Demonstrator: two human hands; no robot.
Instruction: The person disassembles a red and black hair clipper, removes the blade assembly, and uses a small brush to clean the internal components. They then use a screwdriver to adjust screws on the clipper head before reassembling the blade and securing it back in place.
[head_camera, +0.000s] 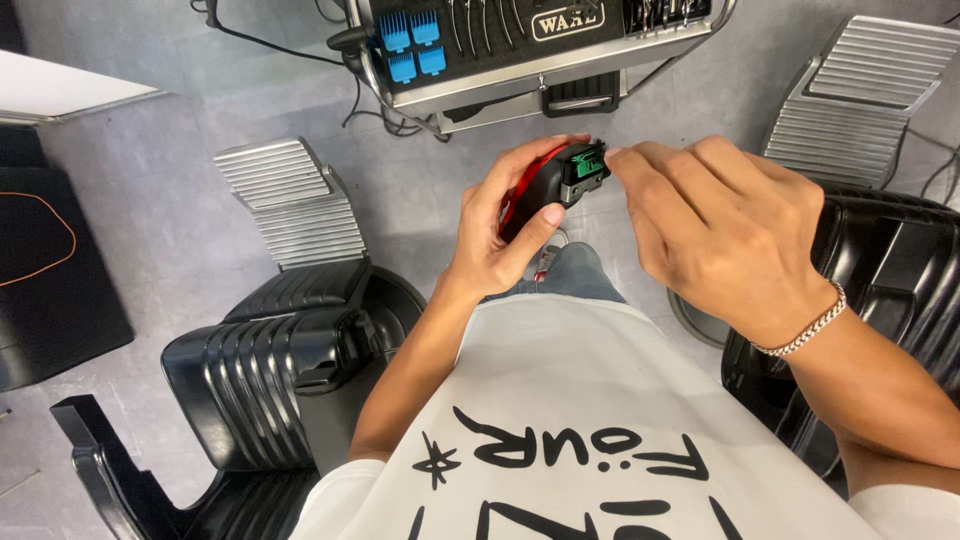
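Note:
My left hand (497, 232) grips a red and black hair clipper (545, 182), held up in front of me with its head pointing right. A green comb guard (590, 160) sits on the clipper's head. My right hand (715, 230), with a silver chain bracelet on the wrist, pinches that green guard with its fingertips. Both hands are above my white printed shirt and jeans.
A black barber chair (270, 370) with a ribbed metal footrest (295, 205) stands to my left, another black chair (890, 270) to my right. A tool trolley (540, 60) with blue comb guards (412, 45) and cables stands ahead on the grey floor.

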